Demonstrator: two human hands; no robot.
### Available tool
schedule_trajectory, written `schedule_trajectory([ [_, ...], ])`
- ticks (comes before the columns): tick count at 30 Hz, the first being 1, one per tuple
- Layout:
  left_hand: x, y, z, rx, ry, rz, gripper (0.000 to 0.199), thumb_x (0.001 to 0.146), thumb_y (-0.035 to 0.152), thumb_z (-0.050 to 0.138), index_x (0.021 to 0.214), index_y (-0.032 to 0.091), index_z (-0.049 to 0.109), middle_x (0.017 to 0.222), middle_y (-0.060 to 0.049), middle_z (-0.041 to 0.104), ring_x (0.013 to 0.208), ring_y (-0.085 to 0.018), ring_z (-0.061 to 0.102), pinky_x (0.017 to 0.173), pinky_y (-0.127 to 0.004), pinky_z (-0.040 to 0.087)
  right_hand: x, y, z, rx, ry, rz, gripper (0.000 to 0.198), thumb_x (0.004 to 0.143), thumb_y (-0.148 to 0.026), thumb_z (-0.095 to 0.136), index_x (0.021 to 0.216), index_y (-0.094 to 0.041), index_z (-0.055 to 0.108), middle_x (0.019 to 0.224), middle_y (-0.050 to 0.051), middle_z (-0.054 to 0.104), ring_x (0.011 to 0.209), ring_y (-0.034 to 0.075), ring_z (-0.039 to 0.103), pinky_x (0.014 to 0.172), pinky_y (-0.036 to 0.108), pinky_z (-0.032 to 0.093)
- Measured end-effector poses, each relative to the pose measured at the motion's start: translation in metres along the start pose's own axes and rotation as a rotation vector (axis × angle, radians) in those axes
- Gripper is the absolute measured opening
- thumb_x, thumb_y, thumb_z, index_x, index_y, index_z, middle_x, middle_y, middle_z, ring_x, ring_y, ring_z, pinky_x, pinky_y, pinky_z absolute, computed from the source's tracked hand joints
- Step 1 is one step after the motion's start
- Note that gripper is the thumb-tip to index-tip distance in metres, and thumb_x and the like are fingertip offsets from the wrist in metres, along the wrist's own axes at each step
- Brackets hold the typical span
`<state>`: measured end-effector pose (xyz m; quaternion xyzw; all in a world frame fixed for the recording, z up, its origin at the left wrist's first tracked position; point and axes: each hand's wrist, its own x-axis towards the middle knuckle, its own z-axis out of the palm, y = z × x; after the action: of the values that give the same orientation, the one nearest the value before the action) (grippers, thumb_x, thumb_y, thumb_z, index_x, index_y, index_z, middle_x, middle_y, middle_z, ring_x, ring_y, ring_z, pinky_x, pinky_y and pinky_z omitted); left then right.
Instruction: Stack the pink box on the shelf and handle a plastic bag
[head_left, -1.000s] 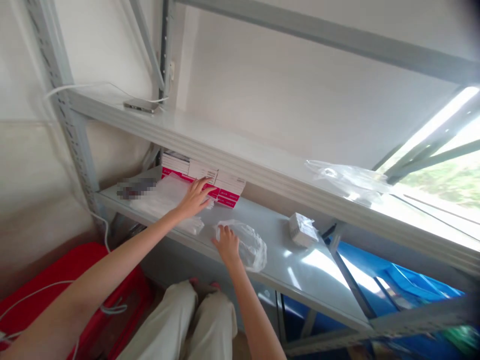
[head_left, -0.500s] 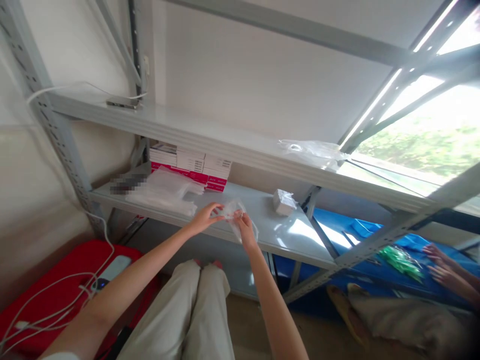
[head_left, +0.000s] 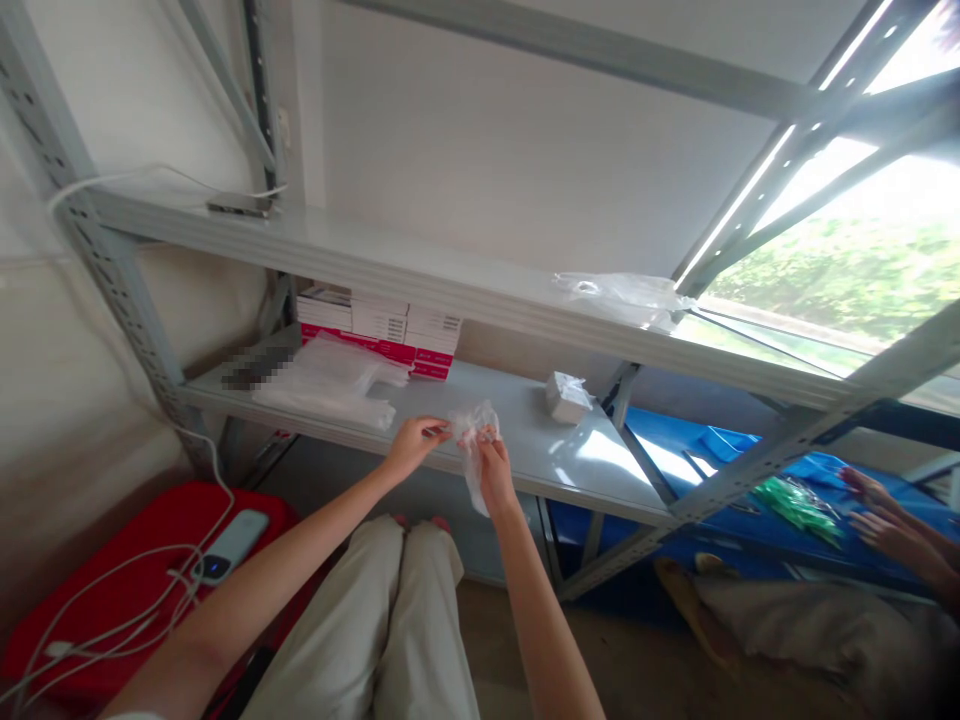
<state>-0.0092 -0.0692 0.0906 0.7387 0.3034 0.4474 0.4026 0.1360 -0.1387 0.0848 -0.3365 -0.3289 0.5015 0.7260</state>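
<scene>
A small clear plastic bag was held between both hands in front of the lower shelf of a grey metal rack, just above the person's knees and level with the shelf's front edge. The left hand pinched the bag's upper left edge between thumb and fingertips, the other fingers loosely curled; the right hand pinched the upper right edge from below, so that the two hands stood close together with the bag's mouth stretched between them. The bag's long axis ran roughly vertical: its crumpled top lay at the fingertips and its body hung down beside the right wrist. Neither hand was clearly the nearer, since both touched the bag, though more of the film lay on the side of the right hand. On the shelf behind and to the left of the hands lay a loose heap of clear bags, and behind that a row of pink-and-white boxes stacked against the wall. A small wrapped white packet sat on the shelf to the right, apart from the hands. At the far right, another person's hands rested over a blue bin holding green items.
</scene>
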Motion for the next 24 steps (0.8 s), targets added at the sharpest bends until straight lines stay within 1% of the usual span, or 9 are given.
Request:
schedule_trajectory([
  [3,0.001,-0.001,-0.004,0.011,0.046,-0.014,0.024,0.077,0.036,0.06,0.083,0.016,0.071,0.083,-0.008,0.072,0.077,-0.02,0.065,0.072,-0.03,0.05,-0.002,0.001,0.002,-0.003,0.015,0.003,0.021,0.068,-0.028,0.067,0.083,-0.025,0.052,0.079,-0.004,0.065,0.076,0.014,0.063,0.08,0.029,0.048],
  [6,0.001,-0.005,-0.011,-0.015,0.098,-0.036,0.026,0.079,0.039,0.058,0.083,0.016,0.069,0.083,-0.007,0.071,0.077,-0.02,0.065,0.073,-0.031,0.049,-0.001,-0.001,0.0,-0.061,0.066,-0.018,0.023,0.068,-0.032,0.066,0.085,-0.025,0.053,0.082,-0.002,0.065,0.079,0.016,0.062,0.081,0.032,0.048],
  [10,0.001,-0.009,-0.019,-0.073,0.078,0.001,0.026,0.083,0.042,0.051,0.085,0.017,0.06,0.08,-0.005,0.067,0.076,-0.018,0.064,0.073,-0.029,0.048,0.004,-0.01,-0.006,-0.129,0.115,-0.051,0.025,0.07,-0.041,0.061,0.084,-0.023,0.053,0.092,0.003,0.064,0.08,0.017,0.061,0.077,0.032,0.049],
  [12,0.001,-0.008,-0.023,-0.048,0.088,0.01,0.027,0.086,0.043,0.044,0.087,0.018,0.055,0.074,-0.002,0.063,0.07,-0.016,0.062,0.069,-0.027,0.047,0.007,-0.017,-0.009,-0.156,0.118,-0.071,0.026,0.07,-0.045,0.059,0.082,-0.023,0.052,0.093,0.003,0.064,0.078,0.016,0.061,0.074,0.031,0.048],
  [15,0.002,-0.004,-0.028,0.046,0.143,0.011,0.027,0.09,0.041,0.035,0.088,0.02,0.051,0.065,0.001,0.056,0.058,-0.013,0.056,0.061,-0.026,0.044,0.009,-0.029,-0.011,-0.185,0.129,-0.147,0.024,0.071,-0.045,0.058,0.08,-0.024,0.051,0.092,0.001,0.064,0.077,0.014,0.06,0.076,0.03,0.047],
  [17,0.001,0.001,-0.031,0.112,0.181,0.024,0.026,0.091,0.039,0.033,0.088,0.02,0.05,0.065,0.002,0.054,0.056,-0.012,0.053,0.06,-0.025,0.042,0.008,-0.036,-0.01,-0.194,0.123,-0.179,0.023,0.072,-0.044,0.059,0.082,-0.024,0.051,0.094,0.001,0.063,0.077,0.013,0.06,0.079,0.03,0.046],
  [19,0.0,0.007,-0.034,0.17,0.197,0.038,0.025,0.091,0.037,0.034,0.088,0.02,0.051,0.065,0.002,0.054,0.058,-0.013,0.053,0.06,-0.025,0.041,0.004,-0.041,-0.007,-0.241,0.067,-0.163,0.026,0.075,-0.045,0.058,0.091,-0.026,0.052,0.101,0.002,0.063,0.081,0.014,0.06,0.079,0.03,0.046],
  [21,-0.002,0.011,-0.035,0.21,0.205,0.05,0.024,0.092,0.036,0.033,0.089,0.02,0.052,0.067,0.001,0.056,0.062,-0.014,0.054,0.062,-0.026,0.04,-0.003,-0.043,-0.004,-0.359,-0.045,-0.144,0.032,0.078,-0.045,0.057,0.103,-0.027,0.051,0.111,0.004,0.06,0.091,0.016,0.058,0.08,0.031,0.046],
  [24,-0.003,0.012,-0.036,0.208,0.243,0.053,0.025,0.092,0.035,0.033,0.09,0.019,0.052,0.076,-0.002,0.06,0.071,-0.015,0.057,0.068,-0.027,0.041,-0.018,-0.038,-0.002,-0.599,-0.214,-0.206,0.046,0.076,-0.044,0.062,0.117,-0.029,0.047,0.124,0.007,0.05,0.105,0.02,0.052,0.081,0.032,0.046],
])
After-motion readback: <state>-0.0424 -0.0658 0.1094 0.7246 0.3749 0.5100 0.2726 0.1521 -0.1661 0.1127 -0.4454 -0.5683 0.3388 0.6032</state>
